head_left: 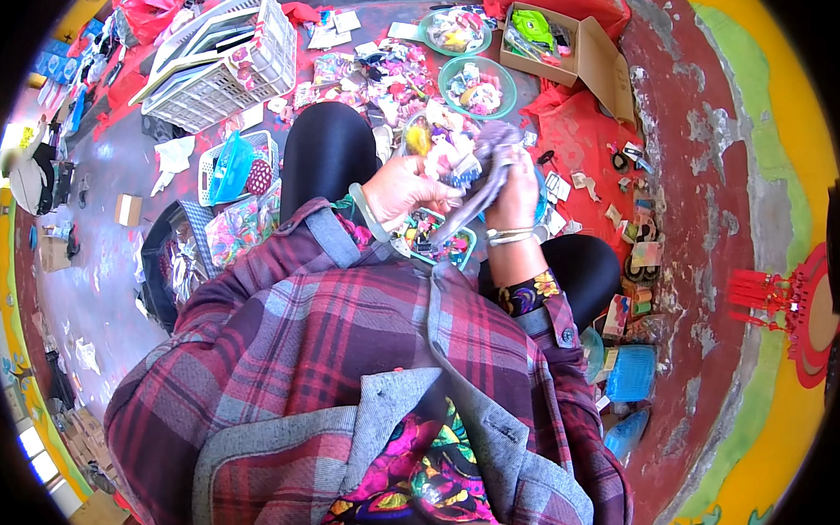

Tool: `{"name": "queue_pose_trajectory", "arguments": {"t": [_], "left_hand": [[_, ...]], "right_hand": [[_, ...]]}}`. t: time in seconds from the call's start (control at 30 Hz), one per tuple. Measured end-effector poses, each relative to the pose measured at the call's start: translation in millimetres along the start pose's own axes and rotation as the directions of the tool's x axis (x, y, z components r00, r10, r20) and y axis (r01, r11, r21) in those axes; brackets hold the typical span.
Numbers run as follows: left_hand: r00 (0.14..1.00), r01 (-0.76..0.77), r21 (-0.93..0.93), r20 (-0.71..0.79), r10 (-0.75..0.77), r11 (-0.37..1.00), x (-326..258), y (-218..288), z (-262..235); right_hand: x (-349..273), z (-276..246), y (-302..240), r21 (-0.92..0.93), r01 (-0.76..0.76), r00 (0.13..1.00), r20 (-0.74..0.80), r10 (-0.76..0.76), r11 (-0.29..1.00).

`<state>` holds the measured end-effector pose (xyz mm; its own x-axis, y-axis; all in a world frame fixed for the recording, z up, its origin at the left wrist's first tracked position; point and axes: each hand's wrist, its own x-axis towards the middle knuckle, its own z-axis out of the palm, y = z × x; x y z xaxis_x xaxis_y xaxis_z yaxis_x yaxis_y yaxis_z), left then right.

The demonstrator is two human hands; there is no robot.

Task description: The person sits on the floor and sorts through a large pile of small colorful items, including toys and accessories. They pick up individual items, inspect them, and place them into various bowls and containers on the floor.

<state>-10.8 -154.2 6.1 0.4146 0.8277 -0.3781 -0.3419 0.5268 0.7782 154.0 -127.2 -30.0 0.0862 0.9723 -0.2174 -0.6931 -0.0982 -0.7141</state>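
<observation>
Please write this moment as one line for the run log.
left hand: grip on purple cloth strip | right hand: grip on same strip | below: tray of colourful small items | nearby: two green bowls

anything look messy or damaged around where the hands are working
Yes. Small colourful pieces lie scattered loose on the floor beyond the knees, outside the two green bowls. The red painted wall on the right is flaking in grey patches. Both hands, left hand and right hand, grip a greyish cloth strip.

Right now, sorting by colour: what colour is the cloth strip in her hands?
Pale lilac-grey cloth strip, head view.
</observation>
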Motion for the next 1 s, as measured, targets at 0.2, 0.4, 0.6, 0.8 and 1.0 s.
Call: {"name": "queue_pose_trajectory", "arguments": {"t": [0.2, 0.4, 0.6, 0.8, 1.0], "left_hand": [[0.991, -0.082, -0.084, -0.115, 0.072, 0.993, 3.6, 7.1, -13.5], [0.994, -0.107, 0.048, -0.008, 0.107, 0.993, 4.3, -0.3, -8.6], [0.998, 0.043, -0.001, 0.043, -0.043, 0.999, 5.3, 2.7, -12.0], [0.975, 0.214, -0.159, 0.087, -0.202, 0.964, 5.4, 13.0, -13.9], [0.983, 0.165, -0.283, 0.123, -0.135, 0.945, 16.2, -6.0, -22.6]], "right_hand": [[8.9, -3.6, -18.3, 0.08, -0.061, 0.987, 0.153, 0.048, 0.995], [-16.0, 22.4, -0.9, -0.295, 0.197, 0.925, 0.371, -0.078, 0.935], [-5.7, 17.3, 4.9, -0.372, 0.151, 0.94, 0.34, -0.017, 0.916], [-1.9, 13.2, -10.9, -0.441, 0.039, 0.906, 0.393, 0.154, 0.896], [17.3, -9.9, -11.3, -0.16, -0.147, 0.946, 0.265, 0.186, 0.976]]}}
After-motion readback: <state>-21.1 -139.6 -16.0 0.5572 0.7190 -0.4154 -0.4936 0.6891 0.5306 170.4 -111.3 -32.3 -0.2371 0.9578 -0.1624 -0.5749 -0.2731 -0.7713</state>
